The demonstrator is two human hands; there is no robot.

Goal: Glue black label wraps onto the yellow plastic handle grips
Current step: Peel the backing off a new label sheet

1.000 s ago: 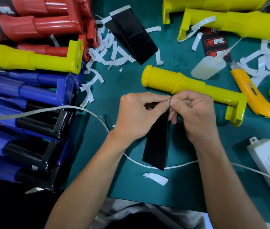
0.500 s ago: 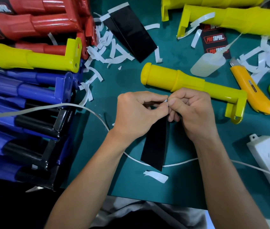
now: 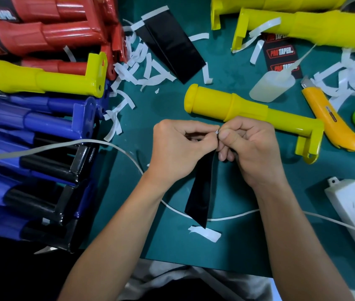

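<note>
**Peeling stage, overhead view.** A long glossy black label strip (image 3: 200,192) is held by its upper end at the centre of the frame between the left hand (image 3: 176,148) and the right hand (image 3: 250,153). Both hands are curled, thumb and forefinger pinched on that end, where a small white tab (image 3: 217,131) shows between the fingertips. Separation of a backing is judged to be the step in hand. The strip trails toward the lower centre over the dark green cutting mat (image 3: 172,242).

The bare yellow plastic handle grip (image 3: 237,107) is laid just above the hands. Its long axis runs from the rounded cap at centre to the bracket at right, dipping slightly rightward, roughly across the strip's axis. The right hand is nearer to it, but contact with the shaft cannot be told.
</note>
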